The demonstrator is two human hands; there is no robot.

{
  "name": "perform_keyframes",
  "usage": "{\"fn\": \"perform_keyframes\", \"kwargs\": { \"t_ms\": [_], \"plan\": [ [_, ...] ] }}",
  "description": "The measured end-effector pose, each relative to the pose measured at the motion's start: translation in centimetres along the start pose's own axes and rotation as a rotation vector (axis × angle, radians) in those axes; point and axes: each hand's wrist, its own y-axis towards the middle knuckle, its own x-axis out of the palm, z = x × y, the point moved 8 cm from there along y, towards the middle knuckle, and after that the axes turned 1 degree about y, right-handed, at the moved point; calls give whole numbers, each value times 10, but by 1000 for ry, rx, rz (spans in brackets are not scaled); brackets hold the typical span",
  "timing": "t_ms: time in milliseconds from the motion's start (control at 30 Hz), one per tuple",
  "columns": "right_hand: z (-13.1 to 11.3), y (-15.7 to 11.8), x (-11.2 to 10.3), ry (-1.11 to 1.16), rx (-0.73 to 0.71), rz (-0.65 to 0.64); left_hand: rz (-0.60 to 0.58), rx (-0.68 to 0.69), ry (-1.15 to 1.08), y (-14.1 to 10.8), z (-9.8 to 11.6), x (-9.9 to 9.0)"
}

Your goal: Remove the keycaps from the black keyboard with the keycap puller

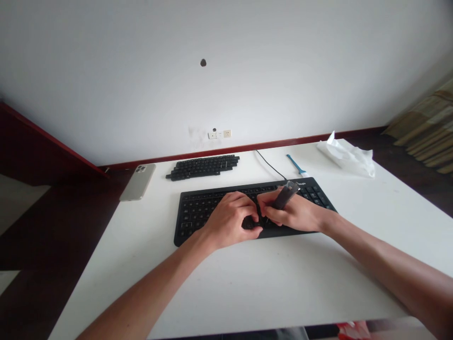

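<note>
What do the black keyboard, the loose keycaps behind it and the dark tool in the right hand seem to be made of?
The keyboard looks like matte black plastic, with a dull, moulded surface. The loose keycaps seem the same matte plastic, with light legends. The dark tool looks like plastic too, with a glossy, perhaps clear tip; too small to be sure.

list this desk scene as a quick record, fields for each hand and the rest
left hand: pinches a small dark piece over the keyboard
right hand: holds a slim dark tool between its fingers
under hands: black keyboard on a white desk
rest: rows of loose black keycaps, pale phone, blue tool, crumpled white tissue
</note>
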Motion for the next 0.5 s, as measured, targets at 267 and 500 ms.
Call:
{"fn": "perform_keyframes", "kwargs": {
  "t_ms": [267,500],
  "plan": [
    [5,-6,21,273,81,-195,-32,-22,5,1,1,0],
    [14,-2,16,311,104,-145,-37,-43,-42,0,-2,1]
  ]
}}
